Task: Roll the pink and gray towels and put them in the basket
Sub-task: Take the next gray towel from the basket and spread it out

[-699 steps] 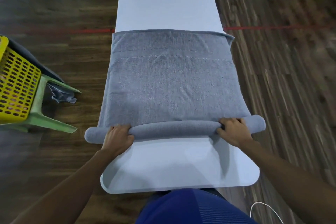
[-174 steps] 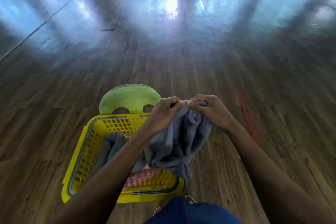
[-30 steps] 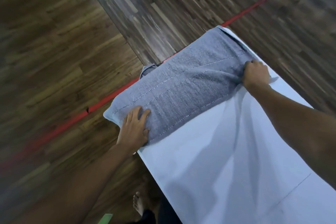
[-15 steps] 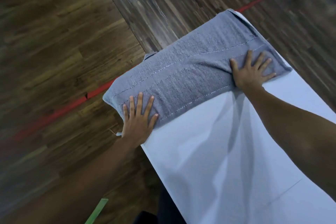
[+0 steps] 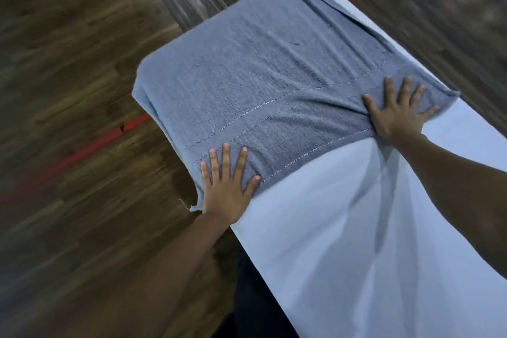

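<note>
Nearest, at 6 o'clock: a strip of dark clothing [image 5: 255, 299], dim, cut off by the lower edge, hard to make out. Beside it, from 5 to 3 o'clock: white table [image 5: 343, 241], smooth and matte, crossed by soft gray arm shadows, cut off at the lower and right edges.

Further on, at 7 o'clock of the cloth: left hand [image 5: 227, 186], laid flat, fingers straight and spread, pressing on the near left corner of the gray towel [image 5: 260, 68]. At 3 o'clock: right hand [image 5: 397, 110], flat and spread as well, pressing on the near right corner. Hands well apart, gripping nothing.

Gray towel lying open on the far half of the table, not yet rolled: rough terry loops, a flat woven band with pale stitching along the near hem, long creases running toward 1 o'clock, left side hanging over the table edge, a loose thread at the near corner.

Beyond, from 9 to 12 o'clock: wooden plank floor [image 5: 68, 118], smeared by motion blur, and a red line [image 5: 90, 151] partly hidden behind the towel.

Against half a second ago: more of the far table end covered by the towel, palms on the same near corners.
</note>
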`<state>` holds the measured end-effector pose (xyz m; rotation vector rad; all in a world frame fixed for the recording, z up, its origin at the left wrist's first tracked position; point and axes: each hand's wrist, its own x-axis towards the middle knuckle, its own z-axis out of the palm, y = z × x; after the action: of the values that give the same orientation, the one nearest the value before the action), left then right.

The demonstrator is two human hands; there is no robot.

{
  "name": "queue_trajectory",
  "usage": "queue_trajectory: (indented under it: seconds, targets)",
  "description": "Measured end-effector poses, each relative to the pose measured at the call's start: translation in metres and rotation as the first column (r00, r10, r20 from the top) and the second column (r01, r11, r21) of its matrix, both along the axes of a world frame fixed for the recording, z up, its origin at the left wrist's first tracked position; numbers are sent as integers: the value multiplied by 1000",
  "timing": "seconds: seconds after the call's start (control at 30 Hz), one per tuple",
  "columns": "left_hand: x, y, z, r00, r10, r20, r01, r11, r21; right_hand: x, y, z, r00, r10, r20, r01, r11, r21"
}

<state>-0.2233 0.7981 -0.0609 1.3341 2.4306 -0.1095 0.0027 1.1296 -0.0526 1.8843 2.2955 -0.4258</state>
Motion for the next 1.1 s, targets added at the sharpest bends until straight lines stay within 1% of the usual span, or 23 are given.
queue_trajectory:
  seconds: [0.13,0.3,0.47,0.63,0.73,0.9,1.1]
  targets:
    - [86,-33,-1,1000,-6,-3,6,1000,20,88,-35,-1,1000,-16,8,16,1000,0]
    - [190,-78,1,1000,-23,21,23,1000,3,193,-83,-4,999,-32,-13,32,999,-4]
    - [292,-119,-5,1000,-21,4,21,1000,1,297,-120,-5,1000,-19,-5,19,1000,-8]
    - [384,-143,-4,1000,20,-1,-20,1000,-9,382,-142,-7,1000,7,-19,-7,1000,5]
    - [442,-162,-4,999,33,1,-33,999,3,434,-156,-5,999,25,-35,-25,1000,-18]
    - [531,-192,-3,998,56,34,-56,998,2,519,-184,-4,999,35,-28,-36,999,-28]
    - [601,-220,-3,999,35,26,-35,999,14,584,-208,-7,998,53,-44,-54,999,-8]
